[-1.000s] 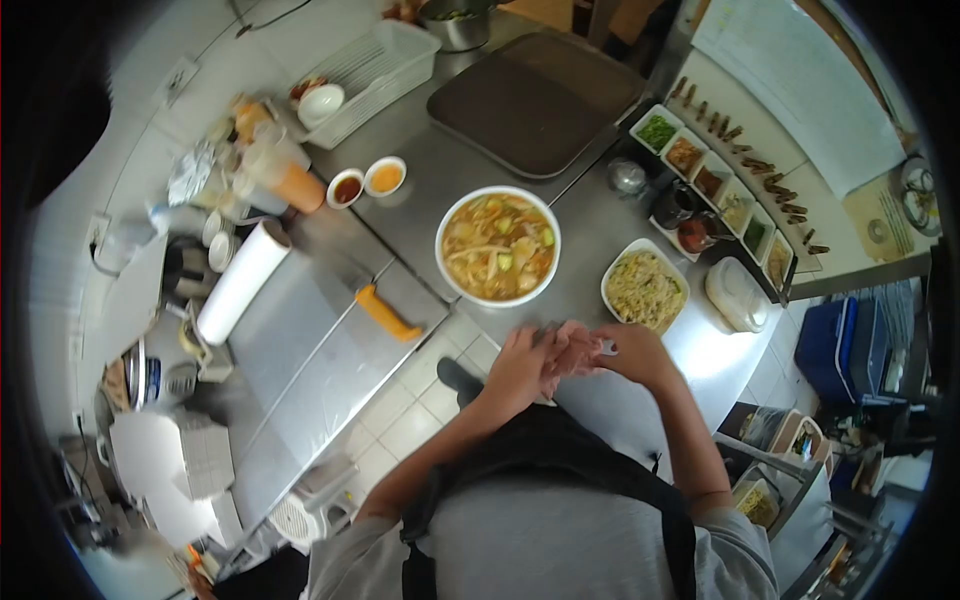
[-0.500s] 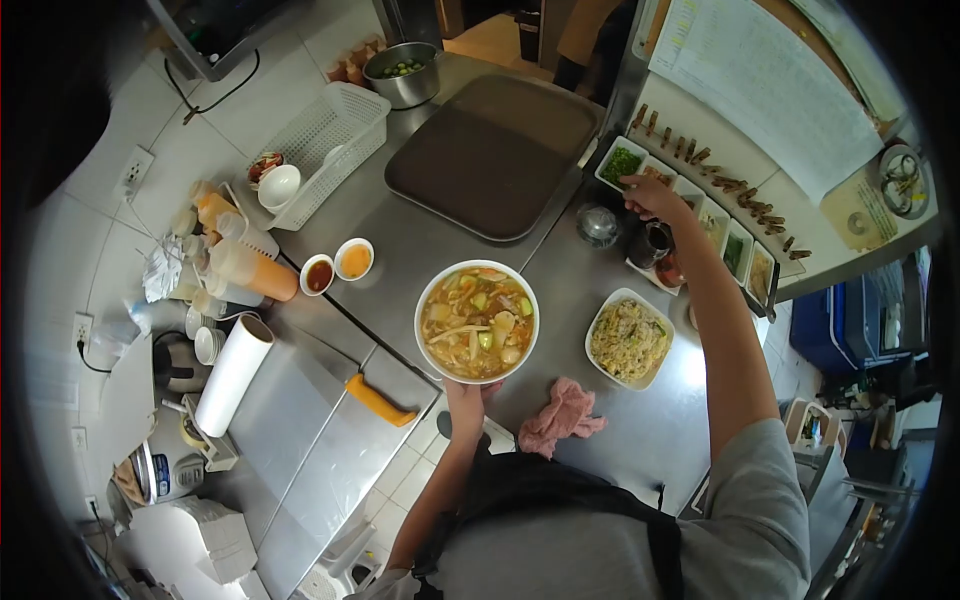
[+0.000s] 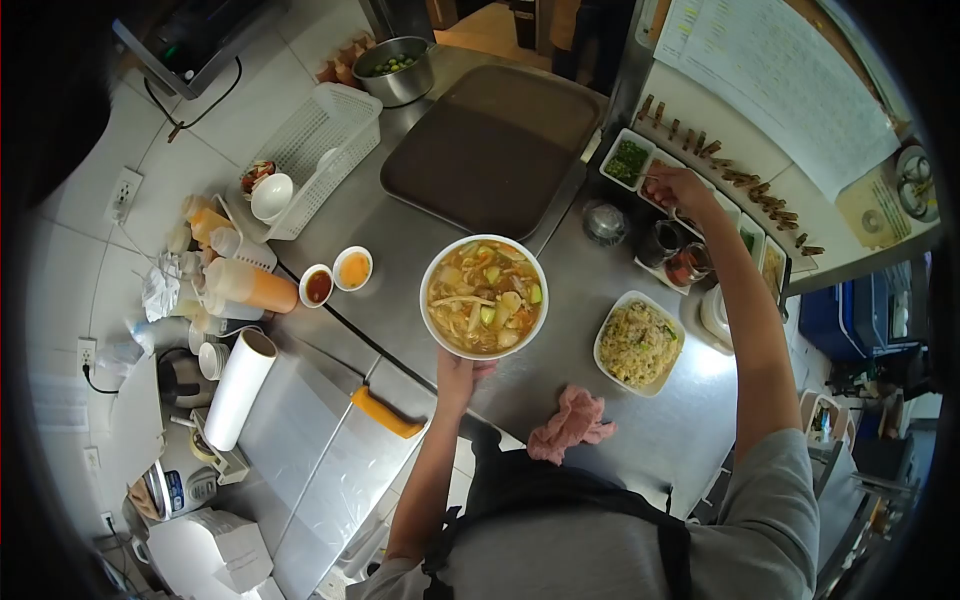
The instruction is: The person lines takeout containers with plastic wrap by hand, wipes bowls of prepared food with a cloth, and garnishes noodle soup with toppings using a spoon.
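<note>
A white round bowl of soup with vegetable pieces is gripped at its near rim by my left hand, some fingers hidden under it. My right hand reaches over a row of topping containers, its fingers closed at the compartment beside the chopped greens. What those fingers hold is too small to make out. A crumpled pink cloth lies on the steel counter near my body. Right of the soup stands a squarish white dish of fried rice.
A brown tray lies at the back, beside a white basket and a metal pot. Two small sauce cups, squeeze bottles, a white roll and an orange handle are on the left.
The pink cloth has left my hands and lies on the counter. My left hand has taken hold of the soup bowl. My right hand has moved to the toppings, lately shifting from the greens to the neighbouring compartment.
</note>
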